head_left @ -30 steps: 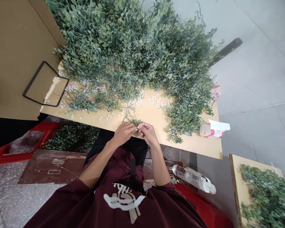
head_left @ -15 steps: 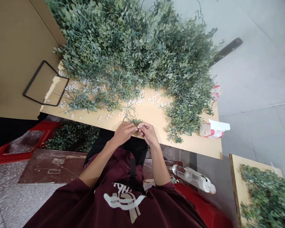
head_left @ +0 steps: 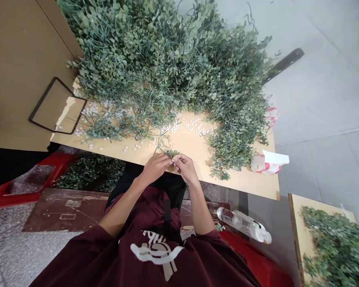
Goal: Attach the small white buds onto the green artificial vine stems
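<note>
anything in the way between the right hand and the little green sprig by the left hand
Nothing visible: the right hand and left hand meet at the fingertips, right beside the green sprig, with a tiny white piece there. The loose white bits lie beyond, on the table.

A leafy green sprig [head_left: 173, 153] is held just below the centre of the frame, partly hidden by the hands [head_left: 156, 165], with thin curling stems [head_left: 164, 140] spread above. A tiny white piece [head_left: 173, 160] is pinched at the fingertips, its shape too small to be made out.
</note>
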Motion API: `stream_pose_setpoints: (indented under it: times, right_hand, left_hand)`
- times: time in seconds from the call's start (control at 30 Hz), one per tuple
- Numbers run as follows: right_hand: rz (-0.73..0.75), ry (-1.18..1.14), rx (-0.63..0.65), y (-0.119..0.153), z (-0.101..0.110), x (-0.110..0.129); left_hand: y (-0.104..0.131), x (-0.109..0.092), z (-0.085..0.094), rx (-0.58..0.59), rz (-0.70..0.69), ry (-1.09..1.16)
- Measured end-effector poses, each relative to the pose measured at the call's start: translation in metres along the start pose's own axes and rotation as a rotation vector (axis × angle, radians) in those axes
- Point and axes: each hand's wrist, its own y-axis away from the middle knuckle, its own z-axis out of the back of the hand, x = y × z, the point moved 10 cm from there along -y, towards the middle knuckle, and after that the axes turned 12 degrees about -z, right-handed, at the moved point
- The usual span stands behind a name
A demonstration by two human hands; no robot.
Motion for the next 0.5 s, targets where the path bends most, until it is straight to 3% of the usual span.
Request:
stream_pose_setpoints:
  times: [0.5]
  right_hand:
    - [0.145, 0.250, -0.022, 0.0070, -0.0088, 0.0096]
  left_hand:
    - [0.0009, 0.0006, -0.0007, 0.024, -0.012, -0.042]
